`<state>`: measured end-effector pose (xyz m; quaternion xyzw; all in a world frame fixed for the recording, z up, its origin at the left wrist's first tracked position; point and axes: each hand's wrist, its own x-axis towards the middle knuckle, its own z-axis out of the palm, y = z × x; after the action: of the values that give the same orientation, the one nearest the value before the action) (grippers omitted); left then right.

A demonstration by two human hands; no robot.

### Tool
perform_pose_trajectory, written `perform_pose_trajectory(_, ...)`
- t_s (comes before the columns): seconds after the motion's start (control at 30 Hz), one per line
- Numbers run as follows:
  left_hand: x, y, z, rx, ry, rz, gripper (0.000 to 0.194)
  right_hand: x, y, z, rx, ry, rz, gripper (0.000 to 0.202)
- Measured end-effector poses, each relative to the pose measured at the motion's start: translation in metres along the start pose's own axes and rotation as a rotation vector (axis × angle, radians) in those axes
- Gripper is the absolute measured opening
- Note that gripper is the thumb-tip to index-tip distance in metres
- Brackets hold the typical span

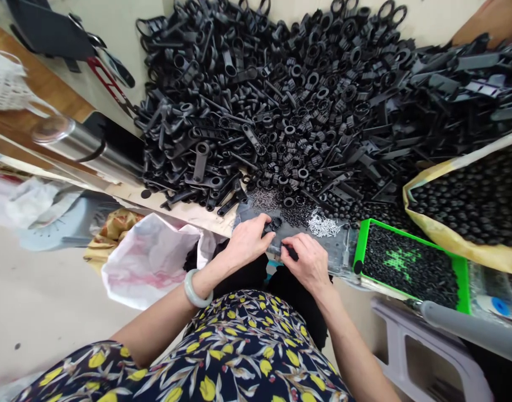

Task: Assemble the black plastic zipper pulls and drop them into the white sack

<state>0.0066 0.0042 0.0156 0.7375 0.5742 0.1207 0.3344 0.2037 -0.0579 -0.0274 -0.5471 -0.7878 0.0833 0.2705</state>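
My left hand (252,237), with a pale bangle (198,289) on its wrist, is closed around a small black ring-shaped plastic part (276,224) at the near edge of the work surface. Thumb and forefinger sit on either side of the part. Just to the right, my right hand (306,258) pinches a small black piece (291,252), partly covered by the fingers. A dark mat (334,245) lies under the work. Beyond the hands are a small heap of silvery pins (324,224) and a scatter of tiny metal bits (264,199).
A big heap of black plastic parts (247,100) fills the table's back. On the right stand a green tray (462,279) of small black pieces and a yellowish sack (431,229) of round black pieces. A steel flask (88,148) lies left; a white bag (142,262) hangs below the edge.
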Motion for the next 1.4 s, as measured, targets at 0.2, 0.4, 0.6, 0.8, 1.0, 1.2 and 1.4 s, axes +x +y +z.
perform_pose_trajectory(0.2, -0.002, 0.0, -0.008, -0.509, -0.127, -0.178, 0.029, 0.003, -0.003, -0.007, 0.289, 0.041, 0.148, 0.011)
perform_pose_trajectory(0.4, -0.02, 0.007, -0.01, -1.131, -0.202, -0.315, 0.045, 0.008, -0.011, -0.015, 0.56, 0.104, 0.259, 0.011)
perform_pose_trajectory(0.6, -0.034, 0.009, 0.0, -1.217, -0.228, -0.358, 0.052, 0.011, -0.017, -0.016, 0.59, 0.102, 0.263, 0.01)
perform_pose_trajectory(0.8, -0.039, 0.012, 0.009, -1.242, -0.19, -0.333, 0.042, 0.012, -0.018, -0.011, 0.544, 0.046, 0.196, 0.011)
perform_pose_trajectory(1.0, -0.043, 0.013, 0.015, -1.251, -0.194, -0.308, 0.036, 0.011, -0.015, -0.004, 0.462, 0.007, 0.163, 0.012)
perform_pose_trajectory(1.2, -0.043, 0.007, 0.025, -1.179, -0.199, -0.279, 0.033, 0.009, -0.016, -0.003, 0.306, 0.001, 0.08, 0.012)
perform_pose_trajectory(1.4, -0.044, 0.003, 0.033, -1.092, -0.184, -0.268, 0.033, 0.005, -0.02, -0.005, 0.181, -0.019, 0.004, 0.017)
